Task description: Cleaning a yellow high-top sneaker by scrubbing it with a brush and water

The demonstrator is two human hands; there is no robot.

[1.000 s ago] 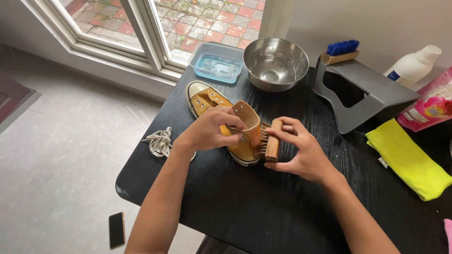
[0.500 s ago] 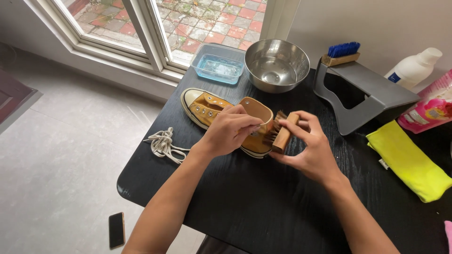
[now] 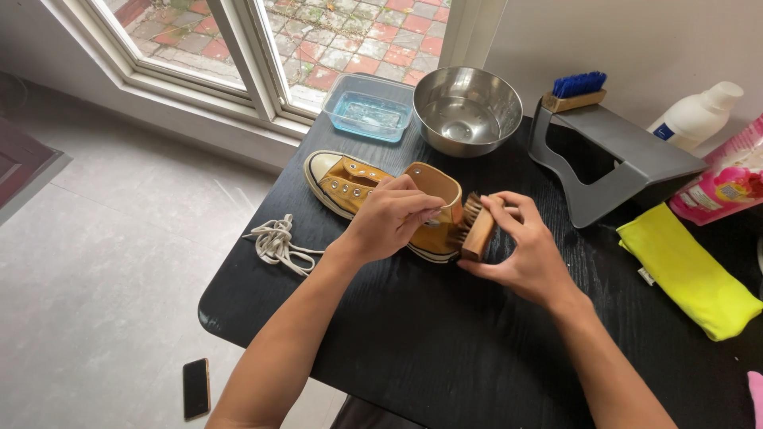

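Note:
A mustard-yellow high-top sneaker (image 3: pixel 354 181) with a white toe cap and no laces lies on the black table (image 3: pixel 445 349), toe pointing left. My left hand (image 3: pixel 389 216) grips its ankle collar from the near side. My right hand (image 3: pixel 520 250) holds a wooden brush (image 3: pixel 477 229), bristles pressed against the sneaker's heel.
White laces (image 3: pixel 276 242) lie in a heap at the table's left edge. Behind the shoe stand a blue plastic tub (image 3: pixel 369 107) and a steel bowl (image 3: pixel 467 110). A grey stand (image 3: pixel 616 163) carries a blue-bristled brush (image 3: pixel 574 91). A yellow cloth (image 3: pixel 685 270), white bottle (image 3: pixel 695 117), pink pouch (image 3: pixel 727 187) sit right. A phone (image 3: pixel 195 388) lies on the floor.
The sneaker has been laid down flatter, toe out to the left. My right hand has shifted the brush along the heel, turning it to a slant.

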